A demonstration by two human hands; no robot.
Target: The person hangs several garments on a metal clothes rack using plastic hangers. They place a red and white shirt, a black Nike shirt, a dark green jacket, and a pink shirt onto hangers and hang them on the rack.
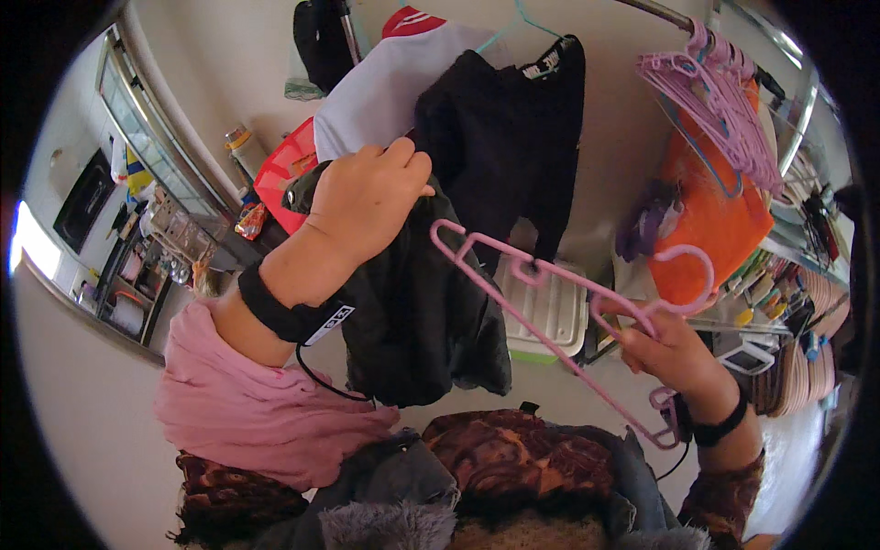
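Note:
My left hand [375,196] grips a dark green garment [412,309] near its top edge, and the cloth hangs down below the fist. A pink plastic clothes hanger [550,347] is in my right hand [667,344], held near its hook, with its far end pointing towards the garment. The hanger stands apart from the cloth or just in front of it; I cannot tell whether they touch. A pink cloth [254,412] lies over my left forearm. Behind the hands hang black trousers [502,130] on a light green hanger and a white shirt [385,82] with a red collar.
Several pink hangers [722,117] hang from a metal rail [656,12] at the upper right, beside an orange bag or cloth [708,220]. A lidded storage box [543,309] stands on the floor. A red basket [285,172] and a bottle [244,148] are at the left, shelves at the right.

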